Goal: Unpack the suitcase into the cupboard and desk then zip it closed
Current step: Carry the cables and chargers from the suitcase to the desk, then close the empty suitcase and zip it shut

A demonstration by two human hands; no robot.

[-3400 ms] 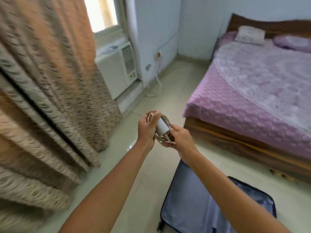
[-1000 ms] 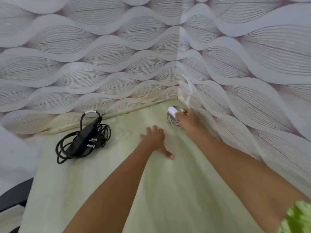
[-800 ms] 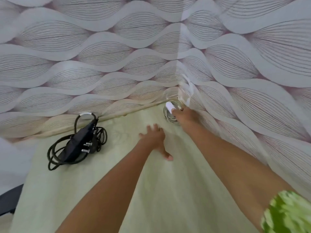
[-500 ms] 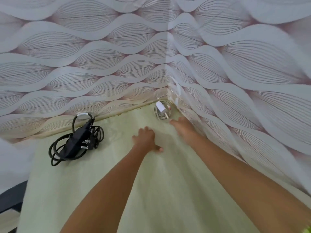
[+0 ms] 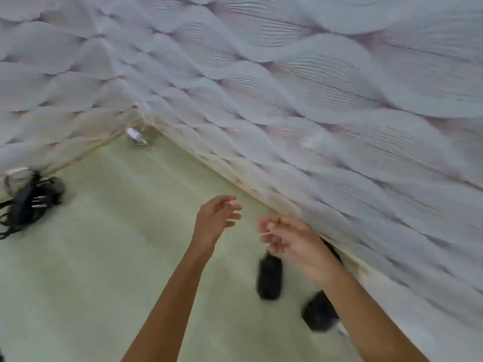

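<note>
Here, white charger [image 5: 136, 136] in desk [image 5: 104, 257] corner, hands [image 5: 215, 218] empty

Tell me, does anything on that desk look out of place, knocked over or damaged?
Nothing stands out. The white charger sits tucked in the far corner, the black adapter lies with its cable bundled at the left edge, and two dark objects lie near the right hand. Both hands are empty. The frame is too blurred to judge fine damage.

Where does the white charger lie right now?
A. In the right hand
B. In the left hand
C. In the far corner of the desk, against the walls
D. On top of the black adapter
C: the white charger sits in the desk's far corner, and both the left hand and right hand are empty.
</note>
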